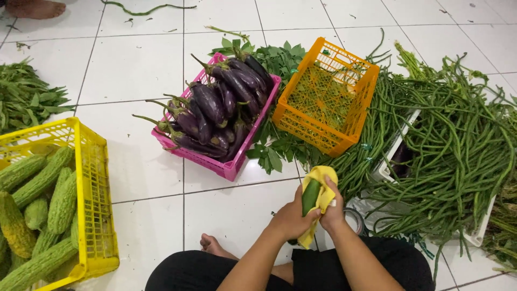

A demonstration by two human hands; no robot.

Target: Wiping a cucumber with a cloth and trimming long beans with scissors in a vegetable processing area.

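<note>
A smooth green cucumber-like vegetable (310,195) stands nearly upright in front of me, wrapped in a yellow cloth (323,180). My left hand (291,218) grips the vegetable's lower part from the left. My right hand (334,207) presses the cloth around it from the right. Both forearms reach up from the bottom edge over my black-clad lap.
An empty orange crate (353,116) sits ahead, a pink crate (229,168) of purple eggplants (215,108) to its left, leafy greens (274,59) behind. Long beans (458,145) cover a white crate (385,167) at right. A yellow crate (94,178) of bitter gourds (40,199) stands left. My bare foot (212,245) rests on white tiles.
</note>
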